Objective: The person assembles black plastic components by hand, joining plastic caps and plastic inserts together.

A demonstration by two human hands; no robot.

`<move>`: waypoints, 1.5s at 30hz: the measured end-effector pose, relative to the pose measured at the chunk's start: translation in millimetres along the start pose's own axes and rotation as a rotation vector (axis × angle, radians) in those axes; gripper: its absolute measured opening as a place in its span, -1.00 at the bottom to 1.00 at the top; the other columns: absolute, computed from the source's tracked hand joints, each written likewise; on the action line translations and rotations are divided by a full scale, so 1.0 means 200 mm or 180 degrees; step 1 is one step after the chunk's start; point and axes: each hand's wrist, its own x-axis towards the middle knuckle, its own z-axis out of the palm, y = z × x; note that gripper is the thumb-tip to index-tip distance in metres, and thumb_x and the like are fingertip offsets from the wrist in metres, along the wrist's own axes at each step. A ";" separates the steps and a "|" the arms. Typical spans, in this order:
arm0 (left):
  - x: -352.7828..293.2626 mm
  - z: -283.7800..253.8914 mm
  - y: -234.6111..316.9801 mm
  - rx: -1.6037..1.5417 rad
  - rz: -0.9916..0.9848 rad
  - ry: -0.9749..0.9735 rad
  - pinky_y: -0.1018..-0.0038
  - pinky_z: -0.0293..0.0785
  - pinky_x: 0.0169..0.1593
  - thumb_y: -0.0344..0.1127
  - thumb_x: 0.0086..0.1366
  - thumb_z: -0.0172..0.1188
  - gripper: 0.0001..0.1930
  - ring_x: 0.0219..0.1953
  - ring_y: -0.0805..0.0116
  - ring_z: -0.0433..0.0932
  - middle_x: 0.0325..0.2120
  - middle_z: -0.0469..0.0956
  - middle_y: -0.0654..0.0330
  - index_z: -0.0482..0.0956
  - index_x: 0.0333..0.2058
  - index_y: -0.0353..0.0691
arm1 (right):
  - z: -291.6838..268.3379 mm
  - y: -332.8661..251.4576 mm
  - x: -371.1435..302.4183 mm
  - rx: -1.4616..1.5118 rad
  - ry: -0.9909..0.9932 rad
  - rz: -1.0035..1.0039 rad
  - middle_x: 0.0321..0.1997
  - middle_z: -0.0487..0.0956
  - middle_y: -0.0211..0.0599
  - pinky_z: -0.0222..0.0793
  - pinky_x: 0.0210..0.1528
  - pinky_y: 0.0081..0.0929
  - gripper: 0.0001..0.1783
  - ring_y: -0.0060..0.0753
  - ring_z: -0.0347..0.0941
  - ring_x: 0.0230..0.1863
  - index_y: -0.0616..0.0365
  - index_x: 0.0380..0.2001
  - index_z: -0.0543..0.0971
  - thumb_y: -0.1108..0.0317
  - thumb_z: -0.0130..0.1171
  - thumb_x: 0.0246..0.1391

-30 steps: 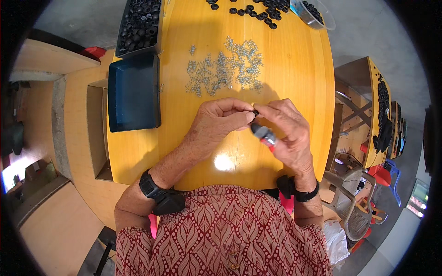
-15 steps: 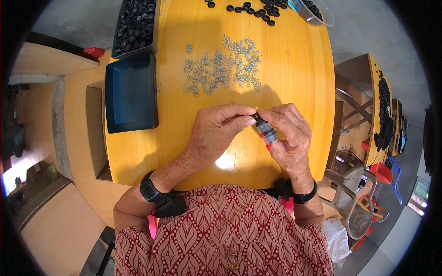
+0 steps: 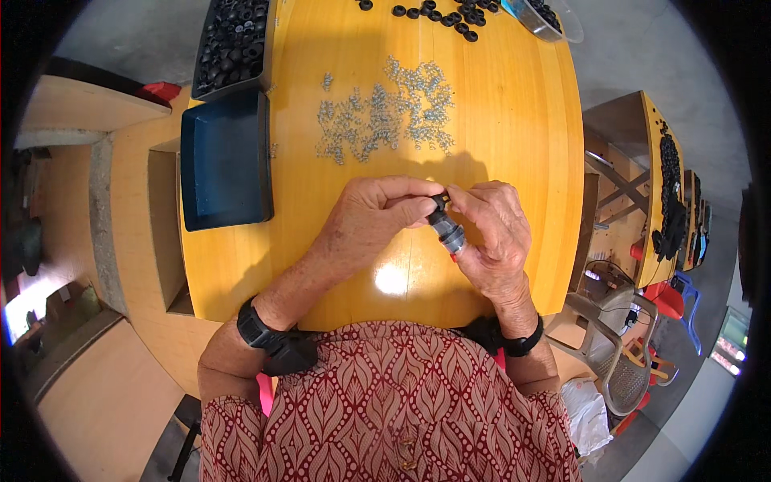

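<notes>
Left hand: the left hand sits at mid-frame, its grip pinched on the upper end of a small black and grey cylindrical fitting.
Right hand: the right hand cradles the fitting's lower end, grip closed around it, a red tip showing under the fingers.
Fitting: held tilted above the yellow wooden bench, between both hands, not touching the top.
Change: over the last second the hands have stayed in place, and the fitting has tilted only slightly; this looks like ongoing assembly by hand.
Centre top: a loose heap of small silvery metal parts.
Upper left: an empty dark blue plastic tray, and above it a tray of black rings.
Top edge: scattered black rings.
</notes>
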 end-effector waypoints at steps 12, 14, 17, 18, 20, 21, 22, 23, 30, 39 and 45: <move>0.00 0.01 0.00 -0.0270 -0.0058 -0.0113 0.61 0.46 -0.09 -0.42 0.30 0.20 -0.80 -0.23 0.57 0.52 -0.29 0.61 0.25 0.59 -0.14 -0.37 | -0.02 0.00 0.03 0.0367 -0.0111 0.0210 -0.35 0.55 -0.22 0.40 -0.18 -0.31 -0.57 -0.17 0.47 -0.28 0.22 -0.20 0.61 0.43 0.42 -0.24; 0.00 0.01 -0.01 -0.0117 0.0003 -0.0087 0.61 0.46 -0.08 -0.42 0.30 0.19 -0.80 -0.20 0.56 0.53 -0.27 0.61 0.23 0.58 -0.13 -0.38 | -0.02 0.01 0.02 0.0250 -0.0132 -0.0027 -0.34 0.55 -0.20 0.41 -0.17 -0.30 -0.56 -0.17 0.48 -0.27 0.23 -0.18 0.61 0.44 0.41 -0.25; 0.00 0.02 -0.02 0.0136 0.0127 0.0001 0.65 0.47 -0.12 -0.43 0.29 0.20 -0.79 -0.21 0.60 0.52 -0.32 0.60 0.28 0.57 -0.14 -0.42 | -0.02 0.01 0.02 -0.0072 -0.0158 -0.0139 -0.33 0.55 -0.19 0.41 -0.17 -0.29 -0.55 -0.16 0.49 -0.27 0.24 -0.17 0.61 0.44 0.39 -0.25; 0.00 0.02 -0.02 0.0134 0.0125 0.0001 0.65 0.47 -0.12 -0.43 0.29 0.20 -0.79 -0.21 0.60 0.52 -0.32 0.60 0.28 0.57 -0.14 -0.42 | -0.02 0.01 0.02 -0.0072 -0.0160 -0.0137 -0.33 0.55 -0.19 0.41 -0.17 -0.29 -0.55 -0.16 0.49 -0.27 0.24 -0.17 0.61 0.44 0.39 -0.25; -0.01 0.02 -0.01 -0.0518 -0.0087 0.0009 0.65 0.47 -0.08 -0.46 0.28 0.20 -0.77 -0.19 0.59 0.53 -0.29 0.60 0.26 0.56 -0.11 -0.42 | -0.03 0.00 0.03 -0.0227 -0.0111 -0.0307 -0.33 0.55 -0.18 0.41 -0.16 -0.29 -0.55 -0.15 0.50 -0.27 0.25 -0.16 0.60 0.44 0.37 -0.26; -0.01 0.02 -0.01 -0.0518 -0.0089 0.0011 0.65 0.47 -0.08 -0.46 0.28 0.20 -0.77 -0.19 0.59 0.53 -0.29 0.60 0.26 0.56 -0.11 -0.42 | -0.03 0.00 0.03 -0.0225 -0.0112 -0.0306 -0.33 0.55 -0.18 0.41 -0.16 -0.29 -0.55 -0.15 0.50 -0.27 0.25 -0.16 0.60 0.44 0.37 -0.26; -0.01 0.01 -0.01 -0.0540 -0.0054 -0.0088 0.65 0.47 -0.08 -0.47 0.28 0.20 -0.76 -0.19 0.58 0.53 -0.29 0.60 0.25 0.55 -0.10 -0.42 | -0.04 -0.01 0.03 -0.0191 -0.0112 -0.0290 -0.34 0.55 -0.18 0.41 -0.16 -0.29 -0.56 -0.15 0.50 -0.27 0.26 -0.17 0.61 0.45 0.36 -0.25; -0.01 0.00 -0.01 -0.0562 -0.0019 -0.0189 0.66 0.47 -0.08 -0.48 0.28 0.20 -0.76 -0.19 0.58 0.53 -0.28 0.60 0.24 0.54 -0.09 -0.42 | -0.04 -0.02 0.03 -0.0158 -0.0110 -0.0274 -0.34 0.55 -0.17 0.41 -0.15 -0.28 -0.57 -0.14 0.50 -0.26 0.27 -0.19 0.61 0.46 0.35 -0.25; -0.04 0.04 0.03 -0.0072 0.0043 -0.0021 0.66 0.47 -0.10 -0.48 0.28 0.20 -0.82 -0.21 0.59 0.53 -0.32 0.61 0.26 0.59 -0.16 -0.41 | -0.06 0.01 0.00 0.0369 -0.0139 0.0163 -0.36 0.58 -0.21 0.44 -0.20 -0.34 -0.66 -0.19 0.51 -0.29 0.25 -0.25 0.64 0.48 0.34 -0.23; -0.05 0.05 0.04 -0.0447 0.0076 -0.0186 0.63 0.46 -0.03 -0.53 0.27 0.19 -0.79 -0.17 0.54 0.53 -0.23 0.61 0.22 0.58 -0.11 -0.37 | -0.07 0.00 -0.02 0.0709 0.0096 0.0233 -0.42 0.59 -0.26 0.44 -0.23 -0.36 -0.70 -0.23 0.51 -0.34 0.23 -0.30 0.65 0.49 0.36 -0.24; -0.05 0.05 0.05 -0.0066 -0.0019 -0.0193 0.61 0.49 -0.04 -0.54 0.27 0.18 -0.82 -0.17 0.54 0.55 -0.24 0.61 0.22 0.56 -0.14 -0.41 | -0.05 -0.01 -0.05 0.0306 0.0322 -0.0060 -0.42 0.58 -0.24 0.43 -0.25 -0.34 -0.69 -0.21 0.51 -0.35 0.23 -0.29 0.65 0.48 0.36 -0.24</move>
